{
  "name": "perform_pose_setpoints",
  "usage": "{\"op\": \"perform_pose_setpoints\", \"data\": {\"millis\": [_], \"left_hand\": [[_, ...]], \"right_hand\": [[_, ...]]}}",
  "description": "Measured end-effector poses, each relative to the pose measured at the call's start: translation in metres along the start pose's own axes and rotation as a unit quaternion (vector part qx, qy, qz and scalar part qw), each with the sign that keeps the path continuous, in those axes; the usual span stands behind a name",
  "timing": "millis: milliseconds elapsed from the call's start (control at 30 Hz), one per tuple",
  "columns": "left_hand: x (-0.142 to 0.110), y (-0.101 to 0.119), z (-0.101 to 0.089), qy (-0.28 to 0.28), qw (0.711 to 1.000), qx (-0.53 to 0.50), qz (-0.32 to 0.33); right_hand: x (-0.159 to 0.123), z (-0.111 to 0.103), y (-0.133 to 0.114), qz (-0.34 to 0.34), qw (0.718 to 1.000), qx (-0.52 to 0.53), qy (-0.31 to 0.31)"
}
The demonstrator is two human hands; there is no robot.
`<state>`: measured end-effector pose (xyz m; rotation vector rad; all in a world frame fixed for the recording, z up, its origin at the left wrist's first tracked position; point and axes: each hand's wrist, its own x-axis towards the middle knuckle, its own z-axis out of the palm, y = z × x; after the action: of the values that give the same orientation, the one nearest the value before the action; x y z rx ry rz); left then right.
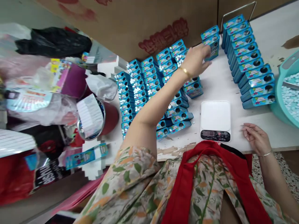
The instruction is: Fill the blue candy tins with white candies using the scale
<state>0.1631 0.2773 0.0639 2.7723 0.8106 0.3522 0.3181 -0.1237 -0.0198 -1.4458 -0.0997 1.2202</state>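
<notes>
My left hand [198, 60] is stretched far forward over the rows of blue boxes, thumb and fingers apart. Its fingertips overlap the near side of two blue boxes [213, 40] standing at the back; no firm hold shows. Under and beside my left arm stand several rows of upright blue boxes [149, 70], many with white pellets at their round holes. My right hand [258, 140] rests near the front edge, palm partly up, fingers loosely curled with nothing visible in them. Left of it lies a white digital scale [215, 116], its plate bare.
At right, another row of blue boxes [253, 67] with dark holes stands beside a turquoise basin [281, 90] of white pellets and a metal scoop [291, 85]. A large cardboard box [140, 21] borders the back. Left are a red bucket [111, 118] and plastic bags [53, 40].
</notes>
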Motion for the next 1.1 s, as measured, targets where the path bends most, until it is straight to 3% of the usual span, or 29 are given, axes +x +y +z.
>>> {"op": "perform_pose_setpoints", "data": {"millis": [100,200,267,367,533,667,767,833,933,1000,1100], "left_hand": [[-0.066,0.005,0.004,-0.004,0.999,-0.043,0.018],[-0.104,0.008,0.022,0.025,0.997,-0.063,-0.021],[-0.113,0.013,0.027,0.047,0.995,-0.075,-0.035],[-0.117,0.028,0.018,0.057,0.995,-0.077,-0.03],[-0.13,0.081,-0.003,0.027,0.996,-0.084,0.011],[-0.137,0.127,0.006,-0.041,0.995,-0.074,0.061],[-0.135,0.148,0.015,-0.1,0.989,-0.039,0.103],[-0.132,0.154,0.014,-0.104,0.988,-0.036,0.104],[-0.14,0.154,-0.004,-0.076,0.992,-0.054,0.088],[-0.159,0.152,-0.022,-0.065,0.992,-0.068,0.078],[-0.207,0.146,-0.039,-0.087,0.988,-0.1,0.078]], "right_hand": [[0.001,0.0,-0.001,-0.006,1.0,-0.008,-0.003],[0.003,0.001,-0.001,-0.028,1.0,-0.01,-0.008],[0.004,0.002,-0.001,-0.04,0.999,-0.011,-0.008],[0.003,0.006,0.0,-0.048,0.999,-0.012,-0.006],[0.004,0.009,0.001,-0.064,0.998,-0.02,-0.008],[0.006,0.008,0.003,-0.063,0.997,-0.034,-0.017],[0.006,0.007,0.003,-0.065,0.997,-0.038,-0.022],[0.005,0.007,0.001,-0.066,0.997,-0.037,-0.029],[0.004,0.006,-0.002,-0.06,0.996,-0.05,-0.052],[0.003,0.003,-0.004,-0.051,0.993,-0.088,-0.068],[0.003,-0.003,-0.012,-0.041,0.977,-0.196,-0.066]]}}
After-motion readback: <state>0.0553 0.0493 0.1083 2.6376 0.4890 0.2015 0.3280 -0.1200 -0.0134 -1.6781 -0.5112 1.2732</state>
